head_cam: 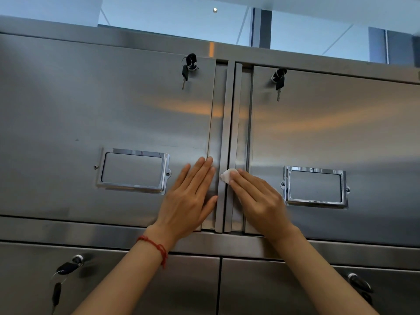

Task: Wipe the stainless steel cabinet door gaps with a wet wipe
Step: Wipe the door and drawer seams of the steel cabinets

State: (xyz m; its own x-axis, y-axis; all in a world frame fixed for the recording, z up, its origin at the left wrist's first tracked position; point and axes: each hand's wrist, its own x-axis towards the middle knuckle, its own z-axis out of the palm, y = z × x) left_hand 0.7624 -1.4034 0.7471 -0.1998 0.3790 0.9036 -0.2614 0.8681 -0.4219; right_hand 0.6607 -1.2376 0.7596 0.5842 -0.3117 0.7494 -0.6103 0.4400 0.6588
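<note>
Two upper stainless steel cabinet doors meet at a vertical gap [228, 123] edged by raised steel strips. My right hand [259, 198] presses a small white wet wipe [228, 175] with its fingertips against the gap, about two thirds of the way down. My left hand [192, 196] lies flat, fingers together, on the left door [91, 114] right beside the gap; a red string bracelet is on that wrist. The right door [341, 128] is shut.
Each upper door carries a chrome label frame [134, 170] [316, 187] and a lock with a black key hanging from it [189, 64] [279, 79]. Below a horizontal steel rail [91, 233] are two lower doors with keys [66, 268]. Glass panels rise above the cabinet.
</note>
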